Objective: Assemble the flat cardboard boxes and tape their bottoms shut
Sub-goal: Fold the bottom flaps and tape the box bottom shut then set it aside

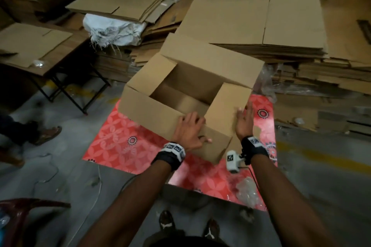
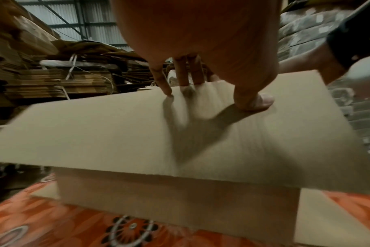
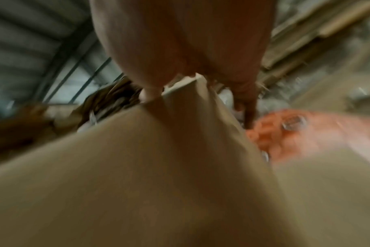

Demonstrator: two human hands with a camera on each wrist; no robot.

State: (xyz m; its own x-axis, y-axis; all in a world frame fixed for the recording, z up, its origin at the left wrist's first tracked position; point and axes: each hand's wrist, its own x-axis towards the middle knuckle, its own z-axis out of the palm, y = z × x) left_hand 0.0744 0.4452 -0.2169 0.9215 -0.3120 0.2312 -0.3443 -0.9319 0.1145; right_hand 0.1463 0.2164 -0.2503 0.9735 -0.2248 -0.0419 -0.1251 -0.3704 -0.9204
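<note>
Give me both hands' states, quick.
Left hand: open, fingers spread and pressing down on the near flap of the cardboard box.
Right hand: open, fingers straight against the box's right flap.

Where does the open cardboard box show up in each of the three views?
Head: cardboard box at centre, left hand on its near flap.
Left wrist: box fills the middle.
Right wrist: blurred box across the lower frame.
Shared landmark: red patterned mat beneath it.

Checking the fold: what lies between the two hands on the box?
Head view: only the near-right flap of the box lies between left hand and right hand.
</note>
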